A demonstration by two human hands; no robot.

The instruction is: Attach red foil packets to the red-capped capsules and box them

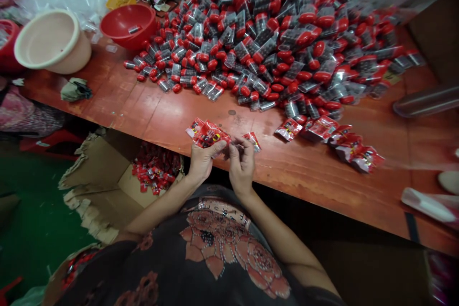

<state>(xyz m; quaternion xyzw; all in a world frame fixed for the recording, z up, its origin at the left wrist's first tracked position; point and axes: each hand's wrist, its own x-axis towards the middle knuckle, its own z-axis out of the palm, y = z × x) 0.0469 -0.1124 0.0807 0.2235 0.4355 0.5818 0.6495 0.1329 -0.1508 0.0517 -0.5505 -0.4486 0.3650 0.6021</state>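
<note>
At the table's front edge, my left hand [202, 158] is closed around a red printed packet [213, 136], thumb on top. My right hand [242, 162] is pinched at the right end of this packet; what exactly lies between its fingertips is hidden. Another red-and-pink packet [195, 126] shows just left of the held one, and I cannot tell whether it is also gripped. A small red packet [253, 140] lies on the table beyond my right hand. Farther right sits a row of similar packets [346, 143].
A large heap of clear tubes with red caps [251, 38] covers the back of the table [143, 105]. A red bowl [127, 24], a cream tub [53, 43] and a crumpled cloth [75, 90] stand left. Below, an open carton [96, 172] holds red packets [156, 172].
</note>
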